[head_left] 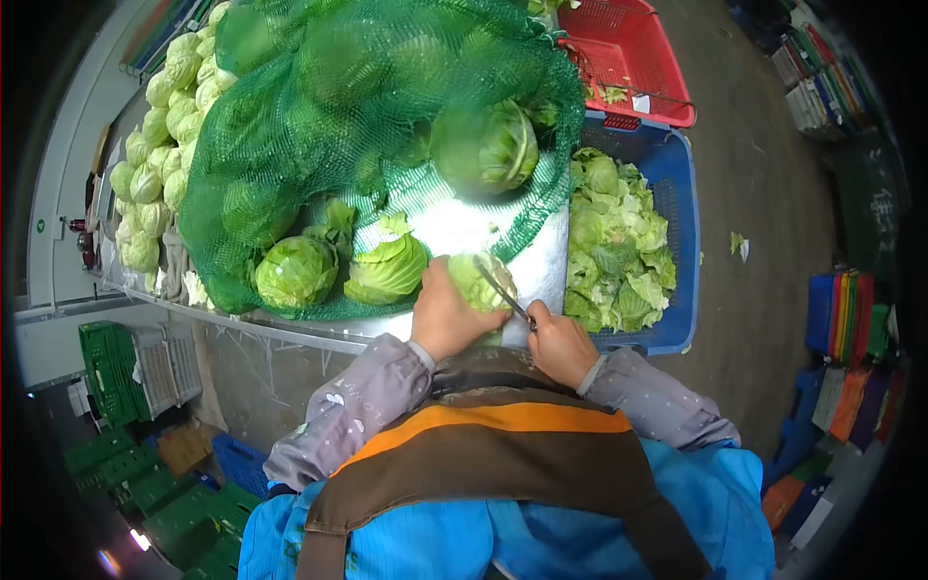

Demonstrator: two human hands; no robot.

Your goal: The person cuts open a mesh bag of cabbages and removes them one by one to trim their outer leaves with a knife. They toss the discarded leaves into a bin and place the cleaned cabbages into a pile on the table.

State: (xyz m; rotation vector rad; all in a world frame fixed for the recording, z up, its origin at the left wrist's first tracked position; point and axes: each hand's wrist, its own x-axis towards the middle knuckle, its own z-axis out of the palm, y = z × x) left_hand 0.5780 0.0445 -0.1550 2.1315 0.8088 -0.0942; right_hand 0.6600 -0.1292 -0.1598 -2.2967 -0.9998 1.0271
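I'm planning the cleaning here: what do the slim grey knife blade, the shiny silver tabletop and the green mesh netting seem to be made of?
Knife blade: likely metal, being thin; finish unclear. Silver tabletop: probably bare, smooth metal, judging by its bright glare. Green netting: likely plastic strands, slightly glossy, openly woven.

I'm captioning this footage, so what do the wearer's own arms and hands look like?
The left hand and right hand look ungloved. The left sleeve and right sleeve are greyish mauve with small white prints, ending in pale grey cuffs.
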